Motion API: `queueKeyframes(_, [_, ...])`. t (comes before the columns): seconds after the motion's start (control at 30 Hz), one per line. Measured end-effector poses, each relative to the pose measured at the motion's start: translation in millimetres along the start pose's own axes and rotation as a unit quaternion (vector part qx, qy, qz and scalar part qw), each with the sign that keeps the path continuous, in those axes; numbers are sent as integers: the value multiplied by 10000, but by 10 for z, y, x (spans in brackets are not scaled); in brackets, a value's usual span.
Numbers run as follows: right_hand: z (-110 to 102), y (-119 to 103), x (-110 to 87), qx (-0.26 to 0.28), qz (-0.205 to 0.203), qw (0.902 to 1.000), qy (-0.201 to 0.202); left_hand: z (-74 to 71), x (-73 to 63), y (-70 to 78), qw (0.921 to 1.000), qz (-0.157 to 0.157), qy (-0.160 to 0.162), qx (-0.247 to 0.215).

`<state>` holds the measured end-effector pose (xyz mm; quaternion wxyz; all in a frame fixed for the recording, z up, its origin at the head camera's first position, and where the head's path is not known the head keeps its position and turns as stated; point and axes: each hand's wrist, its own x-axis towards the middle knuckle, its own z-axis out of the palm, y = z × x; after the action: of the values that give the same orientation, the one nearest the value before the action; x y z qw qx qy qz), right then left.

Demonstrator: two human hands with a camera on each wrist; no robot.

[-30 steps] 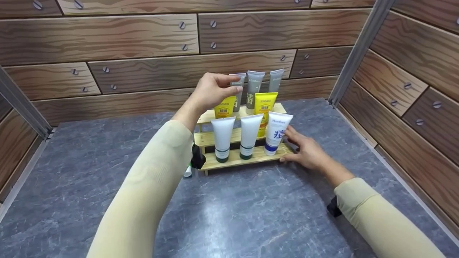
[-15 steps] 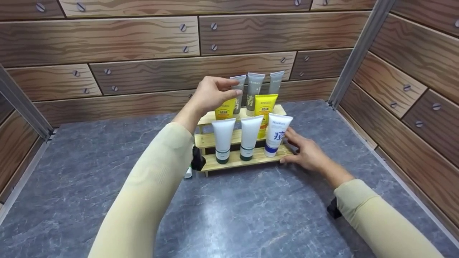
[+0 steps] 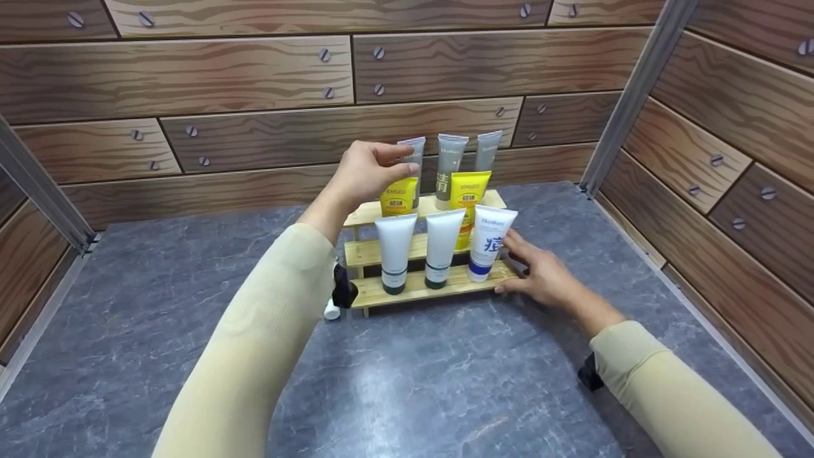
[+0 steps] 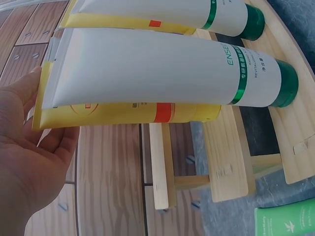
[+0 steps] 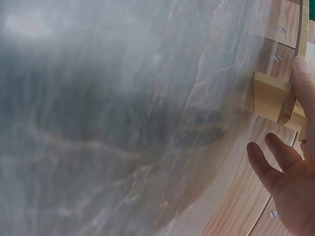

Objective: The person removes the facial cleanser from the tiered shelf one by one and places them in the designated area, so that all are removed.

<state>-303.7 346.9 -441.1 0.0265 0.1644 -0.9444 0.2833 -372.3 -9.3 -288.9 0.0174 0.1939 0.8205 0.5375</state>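
Note:
A three-tier wooden rack (image 3: 365,294) bears upright tubes. At its back left, my left hand (image 3: 364,173) pinches the top of a grey squeeze tube (image 3: 416,142) between thumb and index finger. A yellow tube (image 3: 395,198) in front hides part of that grey one; the left wrist view shows the left hand (image 4: 29,142) behind this row. My right hand (image 3: 548,277) grips the rack's right end, its thumb (image 5: 301,66) on the bottom shelf's edge. A white tube with blue print (image 3: 491,238) stands close beside those fingers.
Two white tubes with green caps (image 3: 395,248) stand on the front shelf, a second yellow tube (image 3: 472,187) behind. Two more grey tubes (image 3: 450,162) fill the top tier. A green tube (image 4: 285,219) lies on the table left of the rack. Wood-patterned walls (image 3: 254,76) enclose the table.
My left hand has shifted slightly left with the grey tube, widening its gap from the middle grey tube. The right hand stays at the rack's end.

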Motion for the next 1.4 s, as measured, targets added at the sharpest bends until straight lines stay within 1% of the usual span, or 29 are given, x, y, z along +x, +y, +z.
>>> queueKeyframes(0.17, [-1, -12, 9, 13, 76, 10000, -18, -52, -31, -9, 10000, -9, 21, -89])
queueKeyframes(0.27, [-4, -16, 11, 31, 101, 9999, -21, -91, -60, -5, 10000, 24, 82, -22])
queueKeyframes(0.43, [-16, -10, 14, 50, 197, 9998, -78, -170, -115, 14, 9995, 80, 279, 141])
queueKeyframes(0.57, [-16, 5, 5, 57, 220, 9997, -89, -242, -150, 36, 9988, 108, 444, 168])
queueKeyframes(0.87, [0, 14, 13, -30, -22, 10000, -10, -452, -224, 49, 9956, 94, 934, 55])
queueKeyframes(1.07, [-6, 4, 22, -101, 24, 9999, 24, -581, -243, 71, 9910, 164, 1325, 65])
queueKeyframes(1.23, [-1, 13, 18, -74, 33, 10000, 14, -673, -275, 70, 9876, 76, 1556, 179])
queueKeyframes(1.4, [1, 21, 16, -1, 105, 9999, -24, -747, -302, 49, 9834, 131, 1783, 299])
